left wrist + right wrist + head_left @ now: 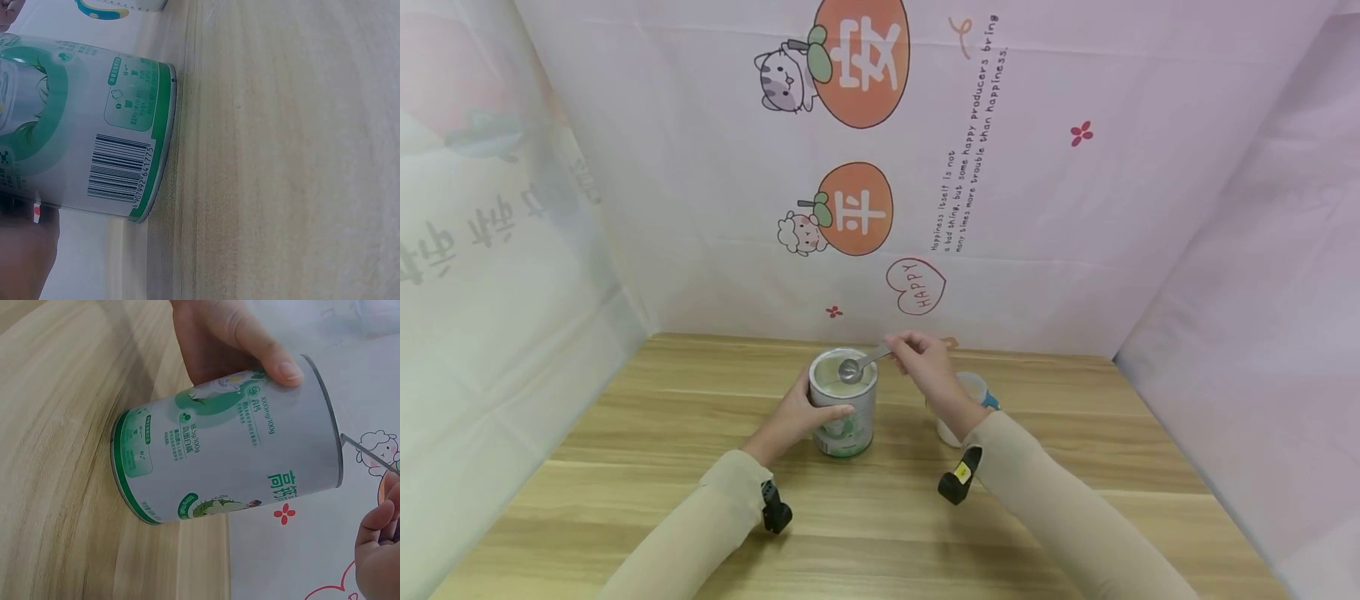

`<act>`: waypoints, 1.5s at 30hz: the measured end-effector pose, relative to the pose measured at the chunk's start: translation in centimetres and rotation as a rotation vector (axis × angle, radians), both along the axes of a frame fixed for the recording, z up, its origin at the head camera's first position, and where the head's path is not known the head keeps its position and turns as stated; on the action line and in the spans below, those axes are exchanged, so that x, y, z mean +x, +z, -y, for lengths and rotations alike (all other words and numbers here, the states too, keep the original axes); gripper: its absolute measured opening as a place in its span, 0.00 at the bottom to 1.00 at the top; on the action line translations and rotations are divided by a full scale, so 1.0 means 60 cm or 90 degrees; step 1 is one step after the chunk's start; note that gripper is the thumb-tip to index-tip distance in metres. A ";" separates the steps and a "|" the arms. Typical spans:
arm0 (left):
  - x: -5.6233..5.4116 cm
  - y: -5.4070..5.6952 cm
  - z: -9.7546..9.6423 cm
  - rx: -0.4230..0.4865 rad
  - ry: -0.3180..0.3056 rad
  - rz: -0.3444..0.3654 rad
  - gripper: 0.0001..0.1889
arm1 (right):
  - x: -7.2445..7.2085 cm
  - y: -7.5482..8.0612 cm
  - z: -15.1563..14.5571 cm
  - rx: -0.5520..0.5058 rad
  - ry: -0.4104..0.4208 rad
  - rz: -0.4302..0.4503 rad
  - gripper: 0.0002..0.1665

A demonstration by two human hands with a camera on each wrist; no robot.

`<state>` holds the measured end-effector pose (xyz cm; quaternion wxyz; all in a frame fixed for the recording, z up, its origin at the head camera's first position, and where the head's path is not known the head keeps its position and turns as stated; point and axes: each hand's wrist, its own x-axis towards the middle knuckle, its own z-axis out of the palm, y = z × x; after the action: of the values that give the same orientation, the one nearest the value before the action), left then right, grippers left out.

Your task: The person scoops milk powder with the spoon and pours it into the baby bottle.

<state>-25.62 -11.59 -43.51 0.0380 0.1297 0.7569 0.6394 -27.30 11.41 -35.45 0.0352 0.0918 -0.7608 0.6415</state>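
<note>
An open milk powder can (844,429), white and green, stands upright on the wooden table. My left hand (797,418) grips its left side, with the thumb across the front near the rim in the right wrist view. Pale contents show inside the can. A metal measuring spoon (852,371) has its round bowl at the can's mouth; whether powder lies in it is hard to tell. The handle is pinched by my right hand (925,362), up and right of the rim. Behind my right forearm is a white cup (972,385) with a blue handle, partly hidden.
The wooden table (865,533) runs up to a printed white cloth (1000,308) at the back. More cloth hangs on the left and right sides. A black wrist camera (958,479) sits on each sleeve.
</note>
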 end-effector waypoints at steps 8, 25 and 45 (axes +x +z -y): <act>0.002 -0.001 0.000 0.012 -0.011 0.014 0.49 | -0.005 -0.013 0.005 0.048 0.010 -0.049 0.15; -0.001 -0.004 0.003 0.021 -0.029 0.000 0.47 | -0.005 -0.009 0.038 0.327 0.040 -0.334 0.08; 0.000 -0.005 0.005 0.032 -0.050 -0.001 0.47 | -0.005 -0.009 0.064 0.499 0.090 -0.474 0.05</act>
<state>-25.64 -11.87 -43.83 0.0591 0.1608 0.7347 0.6564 -27.59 7.59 -36.01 0.2220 0.3695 -0.8713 0.2346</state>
